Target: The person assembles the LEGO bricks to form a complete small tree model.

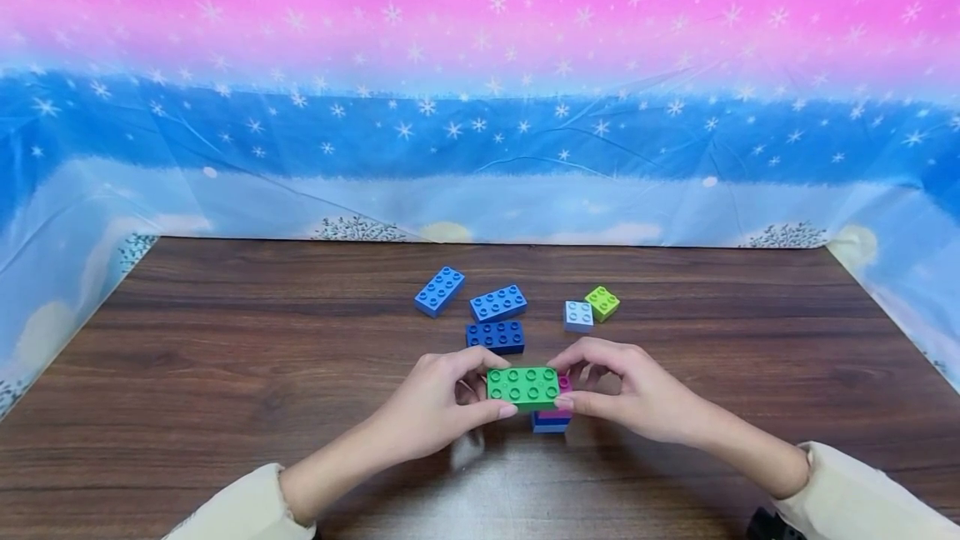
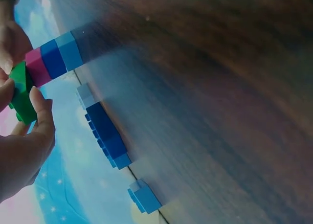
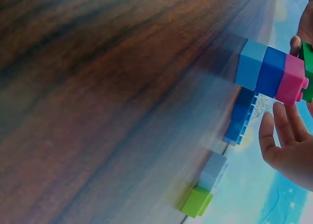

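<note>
A green eight-stud toy brick (image 1: 522, 388) lies across the top of a small stack, jutting out to the left. Below it come a pink brick (image 3: 290, 79), a dark blue brick (image 3: 271, 71) and a lighter blue brick (image 3: 251, 65) at the bottom, on the table. My left hand (image 1: 427, 408) pinches the green brick's left end between thumb and fingers. At its right end, my right hand (image 1: 637, 390) holds it with thumb in front and forefinger behind. One pink stud shows beside the green brick, so whether the two are pressed fully together I cannot tell.
Behind the hands lie a dark blue brick (image 1: 495, 337) and two mid-blue bricks, one in the middle (image 1: 498, 303) and one farther left (image 1: 439, 291). A pale blue brick (image 1: 578, 316) touches a lime brick (image 1: 602, 303) at the right. A snowflake-patterned cloth (image 1: 480, 207) borders the wooden table (image 1: 225, 340).
</note>
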